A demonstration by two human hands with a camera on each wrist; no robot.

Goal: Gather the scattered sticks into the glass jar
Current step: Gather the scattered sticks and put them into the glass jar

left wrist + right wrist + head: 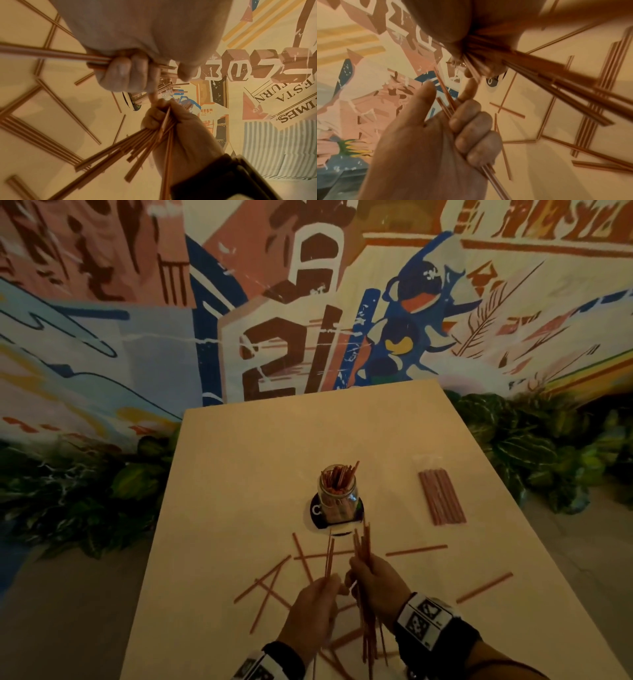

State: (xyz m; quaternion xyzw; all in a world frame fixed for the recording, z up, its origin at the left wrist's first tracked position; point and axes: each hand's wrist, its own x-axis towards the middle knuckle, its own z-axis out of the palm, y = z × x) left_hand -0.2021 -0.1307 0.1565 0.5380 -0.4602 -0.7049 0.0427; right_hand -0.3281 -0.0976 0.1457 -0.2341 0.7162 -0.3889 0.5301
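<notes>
The glass jar (pixel 337 494) stands upright mid-table on a black coaster (pixel 315 513), with several reddish sticks in it. My left hand (pixel 320 594) grips a few thin sticks (pixel 329 556) that point toward the jar. Beside it, my right hand (pixel 370 577) holds a thick bundle of sticks (pixel 367 621). Both hands hover just in front of the jar, almost touching. In the left wrist view the left fingers (pixel 120 70) curl round the sticks. Several loose sticks (pixel 416 550) lie scattered on the table (pixel 239 460) round the hands.
A clear packet of sticks (pixel 442 496) lies to the right of the jar. One loose stick (pixel 484 587) lies near the table's right edge, others at the left (pixel 263 578). Green leaves (pixel 534 440) border the table below a painted wall.
</notes>
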